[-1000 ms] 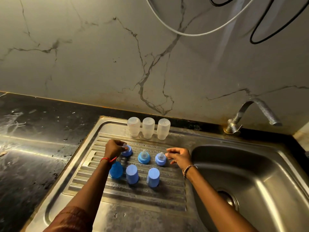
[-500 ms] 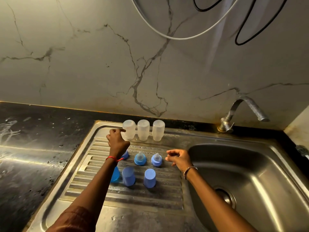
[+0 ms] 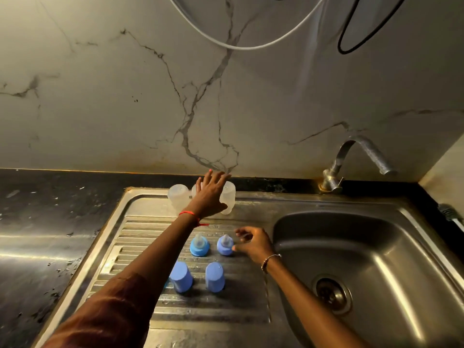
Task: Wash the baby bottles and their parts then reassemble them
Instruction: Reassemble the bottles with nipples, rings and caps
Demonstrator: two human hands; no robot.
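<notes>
Three translucent bottles stand upside down at the back of the steel draining board (image 3: 140,247); the left bottle (image 3: 177,197) and the right bottle (image 3: 229,200) show, while the middle one is mostly hidden. My left hand (image 3: 209,194) reaches over them with fingers spread and straight, gripping nothing. Two blue nipple rings (image 3: 199,246) (image 3: 225,245) sit in the middle row; my left arm covers that row's left end. Two blue caps (image 3: 180,277) (image 3: 215,277) stand in front. My right hand (image 3: 253,243) hovers by the right ring, fingers loosely curled and holding nothing.
The sink basin (image 3: 376,247) with its drain (image 3: 332,293) lies to the right, and the tap (image 3: 361,156) juts from the back wall. Wet black counter (image 3: 50,234) spreads to the left. A white hose and a black cable hang overhead.
My left hand has moved from the left nipple ring, past the left bottle, to above the middle and right bottles, and has opened. My right hand has barely shifted.
</notes>
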